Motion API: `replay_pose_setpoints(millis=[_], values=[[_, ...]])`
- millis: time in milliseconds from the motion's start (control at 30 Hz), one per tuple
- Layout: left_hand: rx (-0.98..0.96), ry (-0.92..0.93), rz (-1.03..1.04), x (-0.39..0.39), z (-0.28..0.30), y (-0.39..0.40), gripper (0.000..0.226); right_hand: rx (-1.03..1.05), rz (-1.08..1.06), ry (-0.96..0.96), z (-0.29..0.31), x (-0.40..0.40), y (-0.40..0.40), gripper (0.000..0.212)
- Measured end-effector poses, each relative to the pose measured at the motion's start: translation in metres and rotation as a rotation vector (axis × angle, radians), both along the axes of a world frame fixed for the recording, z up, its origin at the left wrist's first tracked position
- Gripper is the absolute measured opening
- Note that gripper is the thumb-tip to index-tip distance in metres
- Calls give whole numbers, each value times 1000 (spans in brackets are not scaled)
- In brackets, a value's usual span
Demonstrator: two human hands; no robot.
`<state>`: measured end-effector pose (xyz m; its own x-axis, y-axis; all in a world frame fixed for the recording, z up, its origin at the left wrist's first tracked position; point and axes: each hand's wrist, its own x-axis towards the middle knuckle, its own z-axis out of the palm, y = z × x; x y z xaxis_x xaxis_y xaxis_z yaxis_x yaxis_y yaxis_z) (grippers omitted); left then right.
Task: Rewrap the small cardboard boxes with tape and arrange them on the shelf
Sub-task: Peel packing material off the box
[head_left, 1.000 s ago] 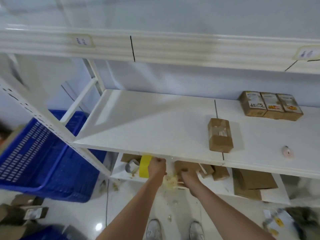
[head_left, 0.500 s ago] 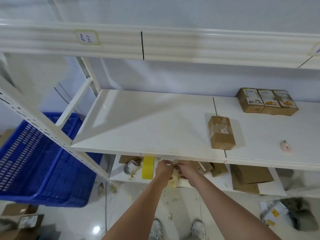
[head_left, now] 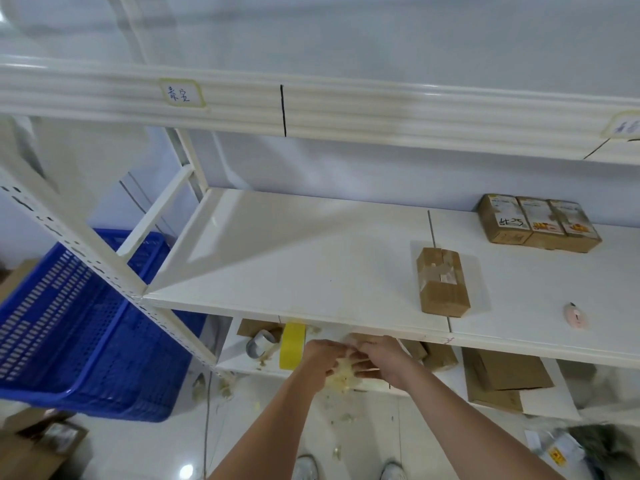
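1. Yellowish crumpled tape scraps [head_left: 341, 370] sit betw. 2 hands at front edge of lower shelf [head_left: 242, 362]. Left hand [head_left: 320, 358] & right hand [head_left: 381, 360] close together, fingers curled in toward the scraps and a small cardboard box [head_left: 372, 372] mostly hidden under right hand. Can't tell exactly what each hand grips.
2. Just left of left hand: 1 yellow tape roll [head_left: 292, 346], standing on edge. Left of that, 1 grey/clear tape roll [head_left: 260, 344], also on lower shelf, w/ a brown cardboard piece [head_left: 251, 329] behind.
3. Right of hands, under middle shelf lip: approx. 2 more small brown boxes [head_left: 440, 356], partly hidden. Further right, 2 flat cardboard pieces [head_left: 505, 379] stacked on lower shelf.
4. Middle shelf [head_left: 294, 258], white: 1 taped brown box [head_left: 442, 281] lying alone nr the panel seam; 3 labelled boxes [head_left: 538, 222] in a row, touching, at back right; 1 small pinkish item [head_left: 575, 315] nr front right, too small to ID.
5. Top shelf rail [head_left: 346, 105]: 2 handwritten labels, one at left [head_left: 181, 93], one cut off at right [head_left: 625, 128].
6. Floor [head_left: 138, 445]: 1 blue plastic crate [head_left: 79, 323] left of rack, tape bits scattered below hands, 2 white shoes [head_left: 304, 467] at bottom edge, cardboard boxes in bottom left corner [head_left: 38, 445], packets [head_left: 557, 448] bottom right.
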<state>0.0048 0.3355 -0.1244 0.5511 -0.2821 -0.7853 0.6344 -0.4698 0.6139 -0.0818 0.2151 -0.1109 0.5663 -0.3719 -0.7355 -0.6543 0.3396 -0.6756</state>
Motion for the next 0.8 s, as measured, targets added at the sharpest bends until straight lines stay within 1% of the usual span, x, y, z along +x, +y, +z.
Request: replay_pose_setpoints(millis=[167, 267, 333, 400, 567, 633, 700, 800], values=[[-146, 132, 142, -8, 14, 6, 1, 38, -28, 38, 6, 12, -7, 30], [-228, 163, 195, -12, 25, 8, 1, 59, -58, 20, 11, 22, -6, 33], [-242, 153, 237, -13, 28, 9, 9, 64, -109, -4, 16, 27, -4, 28], [-239, 139, 267, -13, 34, 11, 14, 50, -169, 0, 22, 30, -2, 19], [-279, 196, 334, -14, 49, 14, 2, 79, -217, 69, 29, 34, 3, 12], [-286, 208, 364, -14, 53, 12, 7, 88, -239, 88, 32, 37, 4, 4], [-293, 214, 382, -16, 59, 10, 11, 88, -256, 94, 34, 41, 2, 10], [-321, 250, 413, -15, 67, 8, 3, 57, -157, 118, 44, 46, 1, 21]])
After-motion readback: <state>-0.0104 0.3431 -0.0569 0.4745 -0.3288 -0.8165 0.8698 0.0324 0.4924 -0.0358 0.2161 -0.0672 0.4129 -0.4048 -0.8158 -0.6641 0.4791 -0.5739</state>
